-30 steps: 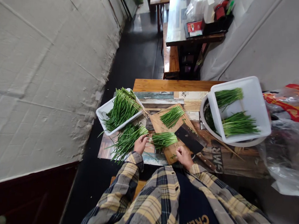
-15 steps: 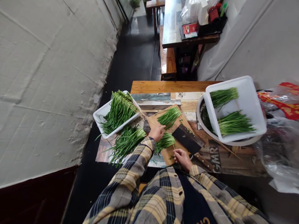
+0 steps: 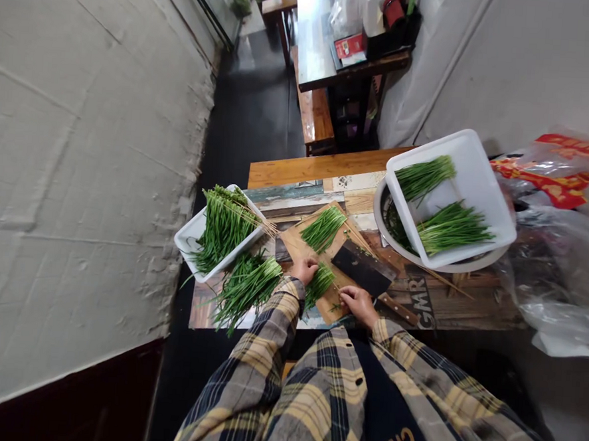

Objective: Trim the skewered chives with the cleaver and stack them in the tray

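Note:
On the wooden cutting board (image 3: 289, 235), my left hand (image 3: 304, 270) is closed at the far left edge of the nearer chive bunch (image 3: 320, 283). Whatever its curled fingers hold is hidden. My right hand (image 3: 360, 304) pinches a thin bamboo skewer (image 3: 338, 289) whose other end reaches the cut ends of that bunch. Farther up the board lies another bunch of chives (image 3: 324, 227). A cleaver (image 3: 362, 266) with a dark blade rests across the board's right side, its wooden handle towards me.
Loose chives (image 3: 248, 284) lie left of the board, beside a white tray (image 3: 186, 240) heaped with skewered chives. At right, a white tub (image 3: 492, 206) with chive bunches sits on a metal bowl (image 3: 382, 216). Plastic bags (image 3: 561, 263) are piled at far right.
My left hand has drawn back towards me from between the two bunches, its fingers now more curled. My right hand stays at the skewer. The camera view has shifted slightly.

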Demonstrator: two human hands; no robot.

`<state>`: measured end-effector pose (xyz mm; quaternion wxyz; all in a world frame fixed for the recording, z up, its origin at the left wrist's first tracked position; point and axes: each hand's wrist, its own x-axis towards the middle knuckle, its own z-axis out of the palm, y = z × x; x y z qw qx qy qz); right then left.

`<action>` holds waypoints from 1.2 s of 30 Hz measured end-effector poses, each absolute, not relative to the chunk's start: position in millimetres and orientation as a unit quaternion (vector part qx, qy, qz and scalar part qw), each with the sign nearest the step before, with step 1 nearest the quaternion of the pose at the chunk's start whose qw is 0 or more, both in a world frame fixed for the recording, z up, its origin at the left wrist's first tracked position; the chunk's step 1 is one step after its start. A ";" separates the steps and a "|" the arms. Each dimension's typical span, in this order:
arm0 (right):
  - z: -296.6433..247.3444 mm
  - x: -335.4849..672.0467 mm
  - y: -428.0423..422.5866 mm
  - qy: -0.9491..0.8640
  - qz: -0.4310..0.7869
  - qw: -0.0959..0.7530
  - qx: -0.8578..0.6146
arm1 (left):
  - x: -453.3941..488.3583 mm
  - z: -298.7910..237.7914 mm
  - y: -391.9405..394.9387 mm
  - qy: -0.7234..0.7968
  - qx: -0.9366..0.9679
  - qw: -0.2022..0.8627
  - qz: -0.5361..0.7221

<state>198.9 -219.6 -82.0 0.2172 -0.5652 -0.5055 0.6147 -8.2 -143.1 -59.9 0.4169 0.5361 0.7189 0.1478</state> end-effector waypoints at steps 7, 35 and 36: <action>-14.4 217.8 -192.3 -0.644 0.517 0.241 -0.510 | -19.8 -14.7 -164.9 0.710 0.483 0.455 0.235; 166.9 285.7 -122.2 -0.817 0.230 0.359 -0.388 | 56.1 222.5 -109.4 0.430 0.741 0.426 0.292; 167.6 287.2 -121.2 -0.810 0.244 0.366 -0.389 | 57.9 224.2 -108.7 0.431 0.736 0.433 0.292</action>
